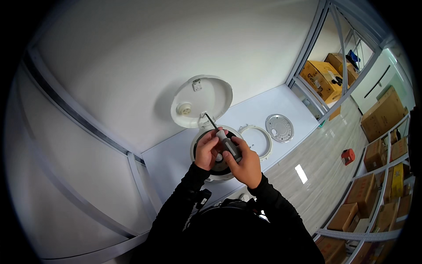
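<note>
A white rice cooker [194, 152] stands on the table with its lid [211, 94] tilted up and the hollow inside of the lid showing. Over the cooker's dark opening, my right hand [247, 165] is closed round the grey handle of a screwdriver [230, 148]. My left hand [206, 150] pinches the front end of that handle with its fingertips. The thin shaft points up and left, its tip at the lower edge of the lid by the hinge. Whether the tip sits in a screw is too small to tell.
Right of the cooker lie a pale ring [269, 149], a few tiny dark pieces inside it, and a perforated metal disc [280, 128]. The white table [165, 152] meets a wall behind. Shelves with cardboard boxes [363, 193] and a red object [347, 156] are off to the right.
</note>
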The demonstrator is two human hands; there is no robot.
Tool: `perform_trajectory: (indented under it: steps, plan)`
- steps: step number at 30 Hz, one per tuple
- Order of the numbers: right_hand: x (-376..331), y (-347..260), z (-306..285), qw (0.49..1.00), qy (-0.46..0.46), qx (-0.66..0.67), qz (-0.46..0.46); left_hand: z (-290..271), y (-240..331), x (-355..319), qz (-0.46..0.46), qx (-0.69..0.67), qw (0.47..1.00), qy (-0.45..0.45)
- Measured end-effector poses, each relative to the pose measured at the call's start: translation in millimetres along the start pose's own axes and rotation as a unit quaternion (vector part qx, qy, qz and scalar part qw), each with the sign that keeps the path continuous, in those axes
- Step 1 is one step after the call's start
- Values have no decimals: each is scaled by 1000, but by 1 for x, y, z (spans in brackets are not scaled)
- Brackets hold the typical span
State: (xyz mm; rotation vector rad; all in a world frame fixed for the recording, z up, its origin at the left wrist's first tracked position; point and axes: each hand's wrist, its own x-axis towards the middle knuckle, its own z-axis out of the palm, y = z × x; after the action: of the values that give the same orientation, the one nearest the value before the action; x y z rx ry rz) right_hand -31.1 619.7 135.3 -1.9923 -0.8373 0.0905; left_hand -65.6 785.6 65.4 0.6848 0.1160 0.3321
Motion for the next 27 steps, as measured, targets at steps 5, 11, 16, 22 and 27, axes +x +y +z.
perform_trajectory:
  steps: [5, 11, 16, 22, 27]
  plan:
    - [1, 7, -1, 965, -45, 223, 128, -7, -6, 2, 19, 71, 997, 7]
    - [1, 17, 6, 985, 74, 34, -150, -12, -13, 7, 28, 109, 992, 59]
    - [-2, 6, -1, 988, -3, 148, 39, 1, -6, 1, 15, 35, 999, 24]
    - [0, 16, 2, 968, -61, 229, 86, 2, -7, 0, 25, 85, 995, 34]
    - [-5, 11, 5, 997, -41, 36, -50, -16, -14, 7, 44, 152, 986, 54]
